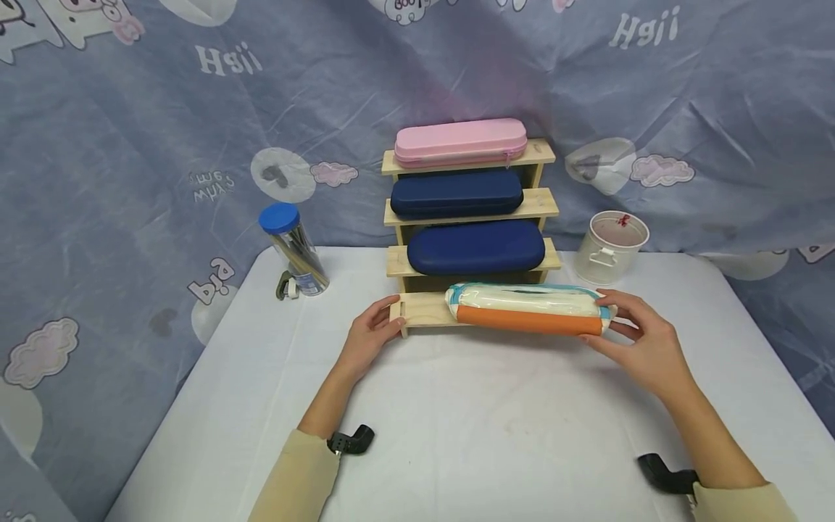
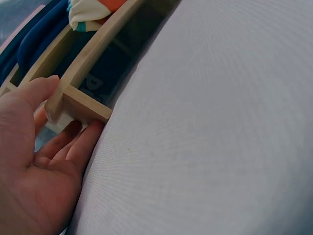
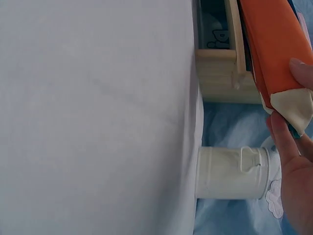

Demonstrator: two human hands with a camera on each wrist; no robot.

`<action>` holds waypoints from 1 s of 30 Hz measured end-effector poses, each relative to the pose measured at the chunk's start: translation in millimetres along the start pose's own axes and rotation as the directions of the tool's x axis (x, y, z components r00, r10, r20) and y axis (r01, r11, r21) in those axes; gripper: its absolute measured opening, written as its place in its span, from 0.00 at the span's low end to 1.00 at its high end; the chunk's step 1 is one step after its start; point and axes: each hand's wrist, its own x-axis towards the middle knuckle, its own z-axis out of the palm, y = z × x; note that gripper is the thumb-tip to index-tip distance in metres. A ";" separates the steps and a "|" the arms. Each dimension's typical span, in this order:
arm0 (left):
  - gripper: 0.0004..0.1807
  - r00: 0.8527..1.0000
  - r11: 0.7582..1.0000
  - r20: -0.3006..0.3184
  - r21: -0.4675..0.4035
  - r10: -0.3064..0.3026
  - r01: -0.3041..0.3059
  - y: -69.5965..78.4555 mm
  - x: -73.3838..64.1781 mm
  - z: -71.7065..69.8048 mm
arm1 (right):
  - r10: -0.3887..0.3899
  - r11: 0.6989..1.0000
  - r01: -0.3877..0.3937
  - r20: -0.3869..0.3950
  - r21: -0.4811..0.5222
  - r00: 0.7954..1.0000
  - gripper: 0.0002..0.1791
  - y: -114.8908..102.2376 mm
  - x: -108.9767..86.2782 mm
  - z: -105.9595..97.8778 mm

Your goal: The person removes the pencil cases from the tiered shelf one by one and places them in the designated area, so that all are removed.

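Note:
An orange and cream pencil case [image 1: 528, 312] with teal trim lies along the lowest step of a wooden tiered rack [image 1: 427, 310], its right end reaching past the step. My right hand [image 1: 642, 341] grips that end between thumb and fingers, as the right wrist view also shows on the orange side [image 3: 276, 44]. At the rack's lower left corner, my left hand [image 1: 372, 337] holds the end of the step, thumb on top and fingers below. Two dark blue cases [image 1: 476, 248] and a pink case [image 1: 462, 141] sit on the higher steps.
A clear jar with a blue lid [image 1: 279, 217] holds thin sticks at the back left, beside a small dark green and white item [image 1: 285, 286]. To the rack's right stands a cream metal pail [image 1: 611, 248]. A patterned grey-blue cloth [image 1: 163, 145] hangs behind the white table [image 1: 457, 435].

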 end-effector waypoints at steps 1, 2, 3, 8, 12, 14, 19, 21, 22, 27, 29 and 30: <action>0.30 1.000 1.000 0.004 0.005 0.001 -0.001 3.8 -1.4 0.9 | 0.010 1.000 -0.010 -0.004 -0.016 1.000 0.36 2.4 -0.8 -2.5; 0.30 1.000 1.000 0.008 0.010 0.003 -0.003 7.4 -2.8 1.9 | 0.018 0.999 -0.018 -0.006 -0.026 1.000 0.36 3.8 -1.6 -5.1; 0.30 1.000 1.000 0.010 0.015 0.002 -0.003 10.4 -4.0 2.7 | 0.026 0.999 -0.026 -0.010 -0.034 1.000 0.36 4.9 -2.5 -7.7; 0.30 1.000 1.000 0.012 0.024 -0.004 0.003 14.4 -5.7 4.6 | 0.050 0.998 -0.051 -0.032 -0.038 0.998 0.37 6.5 -6.3 -21.5; 0.30 1.000 1.000 0.011 0.021 -0.007 0.006 14.4 -6.0 4.7 | 0.082 0.995 -0.085 -0.052 -0.054 0.995 0.37 10.9 -8.9 -32.4; 0.31 1.000 1.000 0.009 0.022 -0.008 0.008 14.6 -6.6 4.7 | 0.097 0.993 -0.101 -0.061 -0.064 0.993 0.37 12.6 -10.6 -36.5; 0.30 1.000 1.000 0.005 0.020 -0.012 0.012 13.9 -7.4 4.0 | 0.112 0.992 -0.117 -0.081 -0.057 0.990 0.37 13.8 -16.2 -45.1; 0.30 1.000 1.000 0.004 0.020 -0.011 0.011 13.5 -7.4 3.7 | 0.114 0.992 -0.119 -0.089 -0.049 0.989 0.36 15.2 -18.7 -48.8; 0.30 1.000 1.000 0.005 0.019 -0.009 0.009 13.2 -7.4 3.5 | 0.116 0.992 -0.121 -0.093 -0.046 0.989 0.36 16.0 -19.9 -50.7; 0.30 1.000 1.000 0.006 0.017 0.005 -0.005 11.7 -6.8 2.5 | 0.132 0.988 -0.141 -0.126 -0.061 0.983 0.35 20.5 -25.1 -58.7; 0.30 1.000 1.000 0.008 0.018 0.009 -0.009 11.0 -6.2 2.3 | 0.140 0.986 -0.152 -0.147 -0.073 0.979 0.35 22.7 -26.9 -61.7; 0.30 1.000 1.000 0.010 0.022 0.012 -0.012 10.8 -6.0 2.3 | 0.145 0.984 -0.159 -0.157 -0.078 0.977 0.35 23.7 -28.0 -63.1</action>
